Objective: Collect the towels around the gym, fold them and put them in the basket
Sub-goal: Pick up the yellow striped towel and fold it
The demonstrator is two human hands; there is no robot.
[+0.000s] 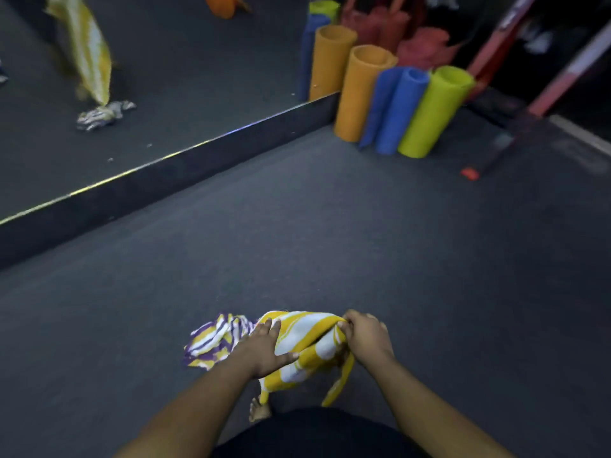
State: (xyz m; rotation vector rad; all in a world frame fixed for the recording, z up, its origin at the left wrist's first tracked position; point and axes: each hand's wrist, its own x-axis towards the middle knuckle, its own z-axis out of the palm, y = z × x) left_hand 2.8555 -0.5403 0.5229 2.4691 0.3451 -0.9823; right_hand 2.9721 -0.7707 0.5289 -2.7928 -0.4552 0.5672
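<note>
A yellow-and-white striped towel (305,345) hangs in front of me, low in the frame. My right hand (365,335) grips its bunched top edge. My left hand (264,348) lies flat on the towel's left side with fingers spread. Just behind the left hand, a purple, yellow and white striped towel (211,342) lies crumpled on the dark floor. No basket is in view.
A wall mirror (148,77) with a dark base strip runs along the left and reflects both towels. Rolled orange, blue and green mats (390,100) stand in the corner ahead right, with red equipment (496,54) behind. My bare foot (259,411) shows below the towel.
</note>
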